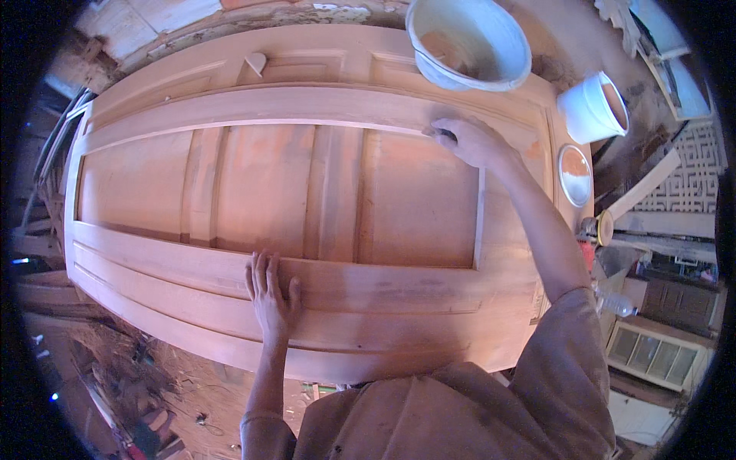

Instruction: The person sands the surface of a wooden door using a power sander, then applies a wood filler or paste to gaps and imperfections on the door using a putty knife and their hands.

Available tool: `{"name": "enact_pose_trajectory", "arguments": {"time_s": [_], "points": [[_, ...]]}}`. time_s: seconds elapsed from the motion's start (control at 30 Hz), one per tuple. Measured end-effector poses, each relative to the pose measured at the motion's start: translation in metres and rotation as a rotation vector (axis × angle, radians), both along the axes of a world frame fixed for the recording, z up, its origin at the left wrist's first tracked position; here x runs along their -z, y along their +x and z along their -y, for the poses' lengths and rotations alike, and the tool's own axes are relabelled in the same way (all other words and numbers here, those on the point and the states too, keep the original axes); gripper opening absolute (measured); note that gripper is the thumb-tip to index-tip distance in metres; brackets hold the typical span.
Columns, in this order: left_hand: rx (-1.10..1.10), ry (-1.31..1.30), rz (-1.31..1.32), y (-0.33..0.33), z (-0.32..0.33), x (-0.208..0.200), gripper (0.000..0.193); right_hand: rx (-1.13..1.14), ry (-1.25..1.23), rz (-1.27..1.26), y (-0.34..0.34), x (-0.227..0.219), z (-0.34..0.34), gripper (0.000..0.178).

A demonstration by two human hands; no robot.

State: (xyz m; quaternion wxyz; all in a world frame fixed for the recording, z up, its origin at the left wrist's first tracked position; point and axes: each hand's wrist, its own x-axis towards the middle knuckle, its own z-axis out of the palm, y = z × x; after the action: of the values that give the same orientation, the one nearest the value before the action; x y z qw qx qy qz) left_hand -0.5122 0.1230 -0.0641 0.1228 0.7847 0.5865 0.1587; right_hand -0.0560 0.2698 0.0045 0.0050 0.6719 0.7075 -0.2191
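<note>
A large panelled wooden door (230,192) lies flat in front of me, reddish-brown with dust on it. My left hand (271,295) rests flat on the near rail of the door, fingers together and pointing away from me. Far out on the upper rail, my right hand (469,140) presses down on a small dark thing (447,136), mostly hidden under the fingers. A small heart-shaped wooden piece (256,62) lies on the far part of the door.
A big white bowl (468,42) with brown paste stands on the door's far right corner. Beside it are a white bucket (594,107), a round lid (575,175) and a plastic bottle (616,303). Wood shavings litter the floor (130,376) at lower left.
</note>
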Motion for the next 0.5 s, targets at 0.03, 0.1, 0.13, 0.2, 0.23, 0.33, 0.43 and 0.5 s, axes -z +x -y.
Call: {"name": "enact_pose_trajectory", "arguments": {"time_s": [0.03, 0.1, 0.13, 0.2, 0.23, 0.33, 0.43, 0.5], "points": [[-0.008, -0.007, -0.005, 0.001, 0.000, -0.002, 0.054, -0.027, -0.018, -0.029, 0.006, -0.002, -0.003, 0.033], [-0.013, -0.021, 0.010, 0.004, -0.001, -0.005, 0.054, -0.087, -0.069, -0.093, 0.028, -0.003, -0.002, 0.031], [-0.011, -0.032, 0.020, 0.005, -0.001, -0.006, 0.054, -0.100, -0.090, -0.084, 0.035, -0.002, -0.002, 0.031], [-0.007, -0.035, 0.036, 0.007, -0.004, -0.006, 0.054, -0.122, -0.125, -0.062, 0.045, -0.006, -0.002, 0.030], [-0.006, -0.037, 0.041, 0.007, -0.003, -0.007, 0.054, -0.105, -0.207, 0.045, 0.050, -0.013, 0.001, 0.032], [-0.012, -0.020, 0.013, 0.001, 0.001, -0.005, 0.054, 0.051, -0.232, 0.061, 0.038, -0.053, 0.007, 0.037], [-0.024, -0.032, 0.018, 0.005, 0.003, -0.013, 0.057, 0.516, -0.046, -0.571, 0.017, -0.061, 0.068, 0.043], [-0.006, -0.026, 0.053, 0.009, 0.001, -0.017, 0.059, 0.735, -0.120, -1.203, 0.007, -0.021, 0.107, 0.046]]}}
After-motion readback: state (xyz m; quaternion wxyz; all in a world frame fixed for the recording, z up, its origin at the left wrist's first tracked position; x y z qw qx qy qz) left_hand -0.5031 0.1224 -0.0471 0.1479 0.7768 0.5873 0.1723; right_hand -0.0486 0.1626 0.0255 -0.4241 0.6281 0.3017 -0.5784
